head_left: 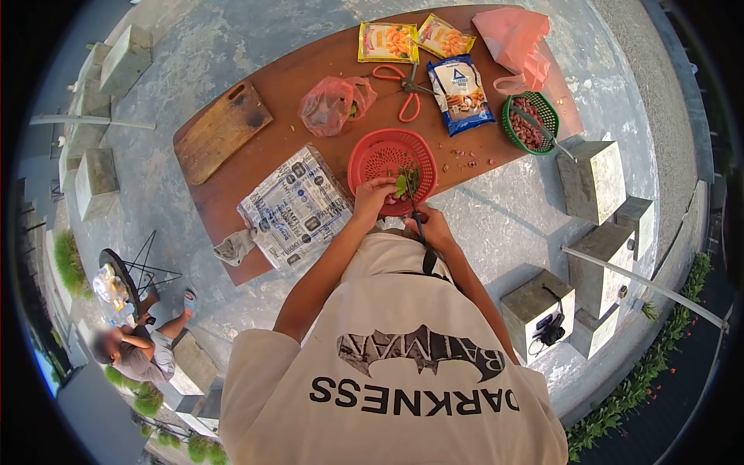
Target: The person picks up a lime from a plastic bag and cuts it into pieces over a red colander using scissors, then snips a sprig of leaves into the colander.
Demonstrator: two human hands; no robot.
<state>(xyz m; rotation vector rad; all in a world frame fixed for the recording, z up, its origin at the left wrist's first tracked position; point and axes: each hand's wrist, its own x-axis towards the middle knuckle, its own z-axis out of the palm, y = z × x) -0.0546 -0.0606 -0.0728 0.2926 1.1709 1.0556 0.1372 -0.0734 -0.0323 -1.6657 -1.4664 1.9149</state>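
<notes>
My left hand point(375, 198) is closed over the near left rim of a red plastic colander point(359, 159). Its fingers pinch a green leafy sprig point(401, 184). On the near right, my right hand point(434, 230) is wrapped round a dark-handled knife point(419, 223), its slim blade pointing into the colander close to the greens. More green pieces and some small reddish bits lie in the colander. My palms and part of the knife handle are hidden.
On the brown table point(294, 81) are a cutting board point(225, 133), printed cloth bundle point(298, 208), pink plastic bag point(329, 106), red-handled scissors point(408, 91), food packets point(463, 93) and a green basket point(552, 116) of shallots with a knife across it. A person point(143, 353) sits lower left.
</notes>
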